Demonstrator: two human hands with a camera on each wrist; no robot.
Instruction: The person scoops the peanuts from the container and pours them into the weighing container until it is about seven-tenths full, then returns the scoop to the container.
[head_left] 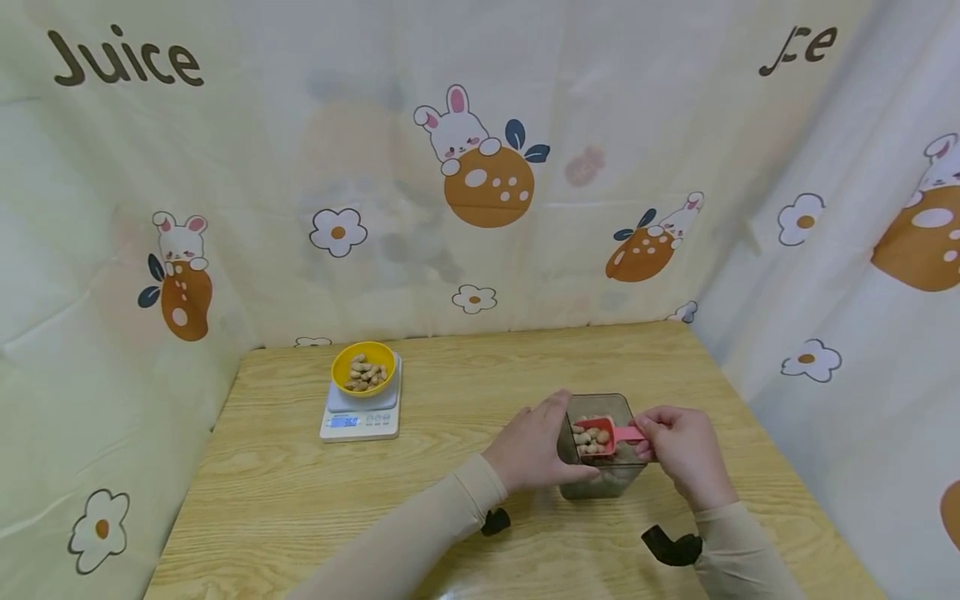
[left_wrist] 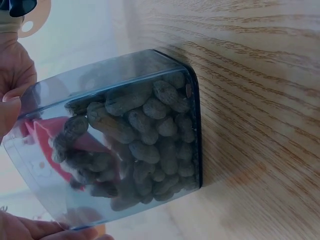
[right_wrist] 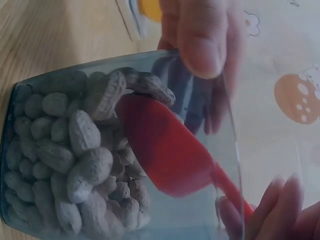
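Observation:
A smoky see-through plastic container (head_left: 596, 486) of unshelled peanuts (left_wrist: 142, 150) stands on the right side of the table. My left hand (head_left: 531, 446) grips its rim from the left, thumb along the near side and fingers at the far side. By its handle, a red scoop (right_wrist: 167, 145) is pinched between the thumb and fingers of my right hand (head_left: 686, 450). The scoop's bowl sits inside the container, heaped with several peanuts, above the peanuts filling the lower part. In the right wrist view the scoop's underside shows through the wall.
On the wooden table (head_left: 450, 400), back left, a white kitchen scale (head_left: 385, 427) with a lit display carries a yellow bowl (head_left: 337, 377) of peanuts. A printed curtain (head_left: 270, 158) hangs behind the table and along both sides.

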